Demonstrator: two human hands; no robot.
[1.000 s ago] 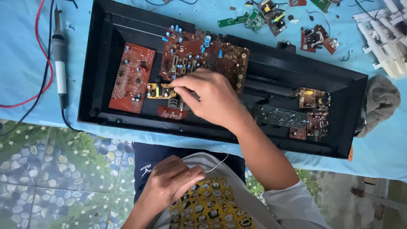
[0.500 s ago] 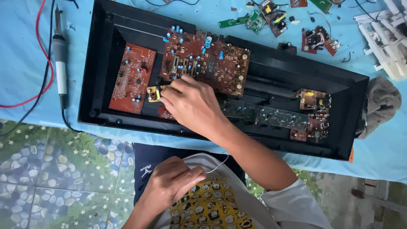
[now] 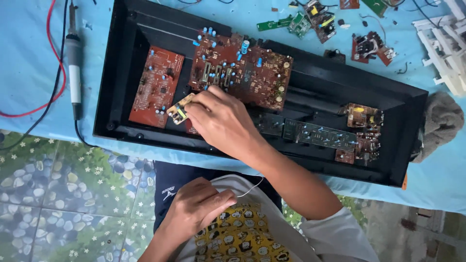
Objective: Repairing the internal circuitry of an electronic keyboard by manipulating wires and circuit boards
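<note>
Right hand (image 3: 224, 122) fingers pinch small yellow board (image 3: 178, 109) inside black case (image 3: 403, 104); left hand (image 3: 196, 206) curled shut in lap, w/ thin white wire (image 3: 251, 188) running from it.

Single view, head-mounted, aimed almost straight down over lap and table edge. Close range: right hand (image 3: 224, 121) and forearm fill centre frame, left hand (image 3: 196, 206) low at the shirt. Black case (image 3: 121, 73) spans most of the width, tilted slightly clockwise, top edge cut by frame. Blue cloth (image 3: 29, 58) beneath it, soldering iron (image 3: 74, 63) at left margin, white rack (image 3: 444, 46) cropped at upper right. Patterned floor (image 3: 63, 179) visible lower left, below table edge. No second view, so no shared area.
</note>
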